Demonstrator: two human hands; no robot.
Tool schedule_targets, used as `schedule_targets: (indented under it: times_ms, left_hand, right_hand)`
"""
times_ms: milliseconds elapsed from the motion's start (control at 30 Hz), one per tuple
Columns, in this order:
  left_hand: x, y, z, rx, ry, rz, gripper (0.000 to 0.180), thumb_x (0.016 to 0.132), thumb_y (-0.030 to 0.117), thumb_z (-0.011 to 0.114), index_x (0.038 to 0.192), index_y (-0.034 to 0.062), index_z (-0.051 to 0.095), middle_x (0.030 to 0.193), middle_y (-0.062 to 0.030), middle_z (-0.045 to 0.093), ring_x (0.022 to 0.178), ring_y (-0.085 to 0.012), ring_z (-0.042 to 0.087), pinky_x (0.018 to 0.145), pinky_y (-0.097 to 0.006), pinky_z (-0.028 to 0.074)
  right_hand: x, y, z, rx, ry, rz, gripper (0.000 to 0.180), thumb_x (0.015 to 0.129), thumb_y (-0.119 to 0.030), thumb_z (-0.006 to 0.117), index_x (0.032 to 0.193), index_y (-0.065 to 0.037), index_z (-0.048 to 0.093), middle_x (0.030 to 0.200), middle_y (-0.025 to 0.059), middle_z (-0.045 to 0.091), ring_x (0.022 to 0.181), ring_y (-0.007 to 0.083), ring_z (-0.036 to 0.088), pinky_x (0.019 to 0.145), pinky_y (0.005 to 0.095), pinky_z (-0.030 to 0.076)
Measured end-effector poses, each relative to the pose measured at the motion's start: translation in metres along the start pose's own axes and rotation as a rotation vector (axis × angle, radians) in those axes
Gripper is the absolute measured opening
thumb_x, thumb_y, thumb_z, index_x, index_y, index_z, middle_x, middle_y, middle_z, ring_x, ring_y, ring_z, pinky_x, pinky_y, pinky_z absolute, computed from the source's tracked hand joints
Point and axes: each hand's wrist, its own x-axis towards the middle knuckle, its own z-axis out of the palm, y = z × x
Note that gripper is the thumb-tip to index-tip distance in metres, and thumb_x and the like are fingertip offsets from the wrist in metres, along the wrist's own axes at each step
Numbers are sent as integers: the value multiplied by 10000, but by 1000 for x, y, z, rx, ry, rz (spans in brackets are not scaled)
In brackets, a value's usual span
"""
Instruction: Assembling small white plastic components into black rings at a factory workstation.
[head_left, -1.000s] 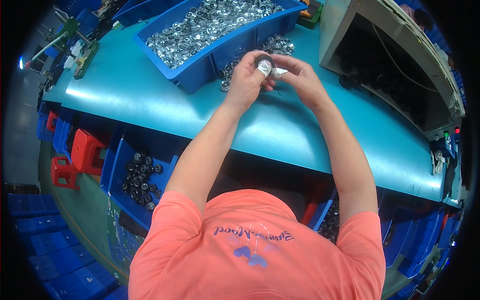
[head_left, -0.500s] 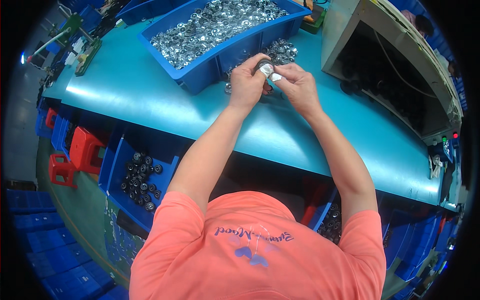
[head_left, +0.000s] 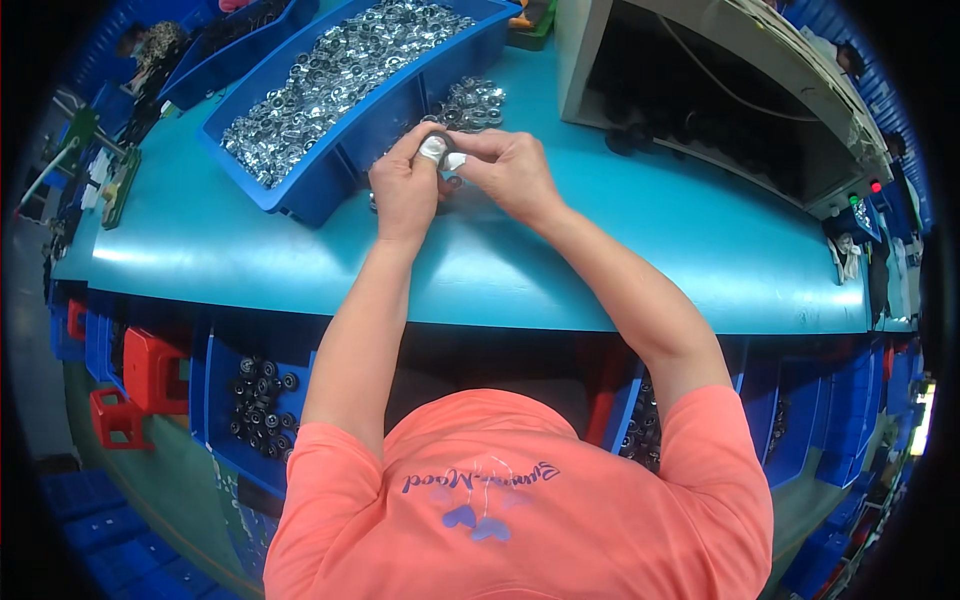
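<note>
My left hand (head_left: 405, 195) is closed round a small black wheel (head_left: 447, 144) above the table, in front of a blue bin. My right hand (head_left: 515, 175) meets it from the right, its thumb and fingers pinched at the wheel's edge. Both thumbs carry white wrapping at their tips. Fingers hide most of the wheel. Just beyond the hands lies a loose heap of shiny silver and clear round parts (head_left: 474, 103); a few more lie beside and below my fingers.
The blue bin (head_left: 335, 165) full of shiny round parts stands on the teal table (head_left: 240, 240). A pale box-shaped machine with a dark opening (head_left: 585, 60) is at the right. Below the table edge, blue bins hold black wheels (head_left: 262, 410). Red stools (head_left: 155, 370) stand at left.
The whole view has swung, so table, bin and hands appear further left. My hands stay together on the black wheel, with only a slight shift of the fingers.
</note>
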Motion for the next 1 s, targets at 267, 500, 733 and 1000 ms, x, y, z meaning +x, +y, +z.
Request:
schedule_targets:
  times_ms: [267,500,733,1000]
  left_hand:
    - [2,1,-1,-15,-241,38,470,963,62,585,1426,100,508,1040,-33,645,745,-74,604,616,-234,514]
    - [1,-14,-1,142,-219,178,563,914,-28,590,1451,87,467,1064,-42,654,791,-82,606,639,-240,518]
    - [-7,-8,3,459,-119,474,525,829,-36,614,1342,46,539,1068,-190,691,908,-314,703,755,-384,565]
    - [-11,-6,7,475,-61,413,487,803,-22,617,1284,40,571,1062,-233,687,947,-399,688,793,-448,557]
  right_hand:
    - [11,7,-18,426,-74,249,441,845,-52,631,1279,25,638,1172,117,682,1009,158,651,887,295,541]
    - [11,2,-13,443,-48,259,400,830,-53,671,1211,61,638,1115,133,688,965,173,658,843,301,546]
    - [11,16,-8,427,-20,294,336,822,-11,658,1150,61,651,1058,130,690,934,188,660,803,303,546]
    - [10,6,-7,493,-90,365,353,831,8,645,1181,49,624,1102,121,666,960,187,657,822,312,547]
